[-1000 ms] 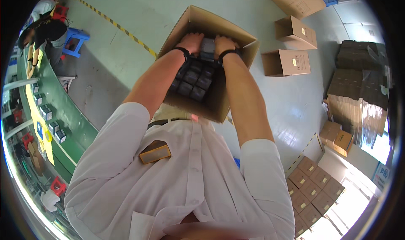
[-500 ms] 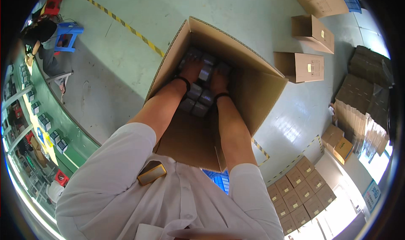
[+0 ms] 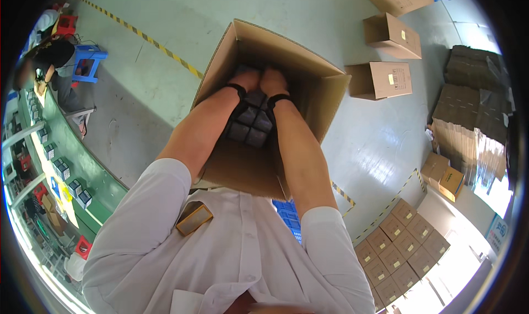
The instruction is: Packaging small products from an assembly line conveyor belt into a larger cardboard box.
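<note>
In front of me stands an open cardboard box, tilted in view, with both my arms reaching down into it. Small dark boxes are packed in rows at its bottom. My left hand is at the far end of these rows, its fingers lost in shadow. Close beside it, almost touching, is my right hand, bent over the far boxes with its fingertips hidden. Whether either hand grips a small box cannot be seen. Dark bands circle both wrists.
To the right, open cartons stand on the floor, with flattened cardboard stacked beyond. Closed cartons are piled at lower right. A green workbench with small boxes runs along the left, where a person sits. A blue crate is beneath the box.
My right hand has moved left and farther into the box, coming next to my left hand. Both hands are now at the far rows. The view has shifted slightly.
</note>
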Available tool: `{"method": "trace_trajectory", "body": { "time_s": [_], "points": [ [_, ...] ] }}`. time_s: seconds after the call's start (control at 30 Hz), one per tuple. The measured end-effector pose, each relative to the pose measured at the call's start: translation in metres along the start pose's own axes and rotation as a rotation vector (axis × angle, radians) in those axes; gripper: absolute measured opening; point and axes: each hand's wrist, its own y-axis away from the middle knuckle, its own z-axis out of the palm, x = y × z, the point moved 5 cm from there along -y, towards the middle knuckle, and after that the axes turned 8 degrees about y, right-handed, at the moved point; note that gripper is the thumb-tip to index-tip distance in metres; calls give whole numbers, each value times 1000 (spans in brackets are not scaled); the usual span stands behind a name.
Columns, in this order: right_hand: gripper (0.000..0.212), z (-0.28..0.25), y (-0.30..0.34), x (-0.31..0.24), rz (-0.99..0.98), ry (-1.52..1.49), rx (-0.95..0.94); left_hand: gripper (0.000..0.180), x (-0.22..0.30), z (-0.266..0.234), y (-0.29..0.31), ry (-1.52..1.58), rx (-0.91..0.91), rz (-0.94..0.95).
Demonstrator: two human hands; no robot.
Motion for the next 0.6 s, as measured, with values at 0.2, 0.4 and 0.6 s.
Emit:
{"method": "trace_trajectory", "body": {
  "time_s": [0.2, 0.4, 0.6],
  "points": [
    [34, -103, 17, -16, -230, -82, 63, 41, 81, -84, 49, -127, 98, 84],
    [35, -208, 137, -38, -483, -591, -63, 48, 135, -156, 208, 45, 448, 404],
    [28, -289, 289, -10, -1063, -920, -378, 38, 96, -161, 389, 621, 629, 401]
  ]
}}
